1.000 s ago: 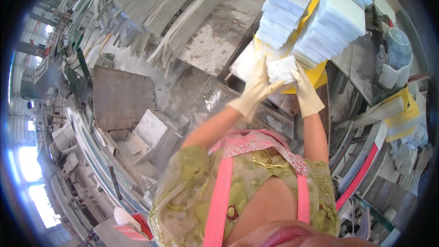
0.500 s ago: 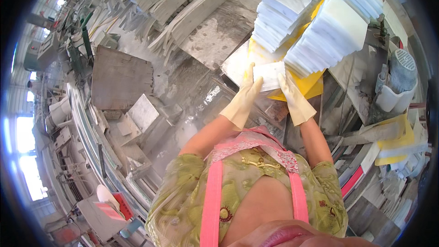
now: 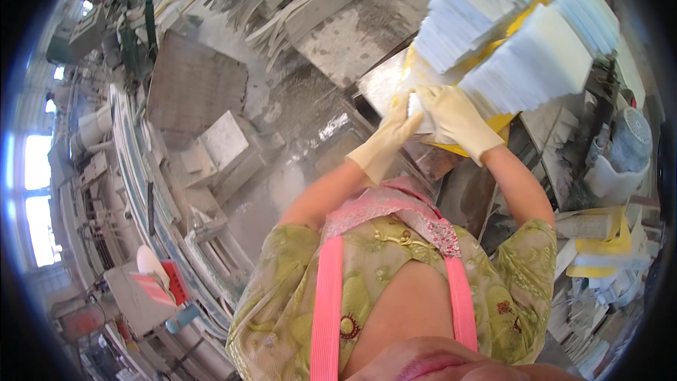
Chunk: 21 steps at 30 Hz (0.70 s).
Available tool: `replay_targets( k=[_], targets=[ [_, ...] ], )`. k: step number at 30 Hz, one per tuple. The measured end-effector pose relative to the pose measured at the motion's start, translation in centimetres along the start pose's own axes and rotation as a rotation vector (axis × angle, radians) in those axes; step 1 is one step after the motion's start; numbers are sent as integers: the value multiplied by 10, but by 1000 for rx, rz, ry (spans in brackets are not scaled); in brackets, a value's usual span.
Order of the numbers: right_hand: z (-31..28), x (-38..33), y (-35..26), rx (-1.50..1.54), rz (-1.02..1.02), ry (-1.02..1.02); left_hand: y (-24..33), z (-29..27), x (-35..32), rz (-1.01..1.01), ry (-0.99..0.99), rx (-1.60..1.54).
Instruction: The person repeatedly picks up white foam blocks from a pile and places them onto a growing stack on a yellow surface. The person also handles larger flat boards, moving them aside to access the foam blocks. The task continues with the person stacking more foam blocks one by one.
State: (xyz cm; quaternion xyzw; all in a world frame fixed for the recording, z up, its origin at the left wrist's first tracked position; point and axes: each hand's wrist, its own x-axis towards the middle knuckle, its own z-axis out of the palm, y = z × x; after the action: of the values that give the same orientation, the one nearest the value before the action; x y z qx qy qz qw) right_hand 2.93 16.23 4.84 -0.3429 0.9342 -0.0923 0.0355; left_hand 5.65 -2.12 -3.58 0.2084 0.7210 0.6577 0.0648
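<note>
A small white marble tile (image 3: 426,125) is between my hands, mostly covered by the gloves. My left hand (image 3: 389,137), in a cream rubber glove, is closed on the tile's left side. In a matching glove, my right hand (image 3: 458,118) reaches across the tile from the right, its fingers bent over it and their tips close to the left hand. Just beyond are stacks of white marble tiles (image 3: 532,63), with another tall stack (image 3: 465,17) behind to the left. Yellow sheeting (image 3: 499,125) shows under and between the stacks.
A pale wet slab (image 3: 381,85) lies left of the stacks. Farther left stand a brown board (image 3: 194,85) and a stone block (image 3: 226,142). At right are a white bucket-like container (image 3: 619,182) with a grey-blue motor-like piece and yellow sheets (image 3: 603,243). Stone strips lie at the back.
My right hand has moved from the tile's right edge leftward over it, covering much of its surface. The left hand still grips the left side. The view has shifted slightly.
</note>
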Motion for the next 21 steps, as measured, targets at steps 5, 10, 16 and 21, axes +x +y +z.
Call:
replay_targets(
  k=[5, 10, 16, 21],
  targets=[
    [-4, -2, -10, 35, -54, 85, 6, -2, -3, -91, 27, 88],
    [-15, 10, -34, -68, 168, -25, 18, -84, -17, -168, -156, -61],
    [7, 18, -76, -14, 673, -39, -28, -278, -61, -444, 104, -342],
    [8, 52, -102, -19, 890, 66, -87, -380, -49, -775, 242, -76]
  ],
)
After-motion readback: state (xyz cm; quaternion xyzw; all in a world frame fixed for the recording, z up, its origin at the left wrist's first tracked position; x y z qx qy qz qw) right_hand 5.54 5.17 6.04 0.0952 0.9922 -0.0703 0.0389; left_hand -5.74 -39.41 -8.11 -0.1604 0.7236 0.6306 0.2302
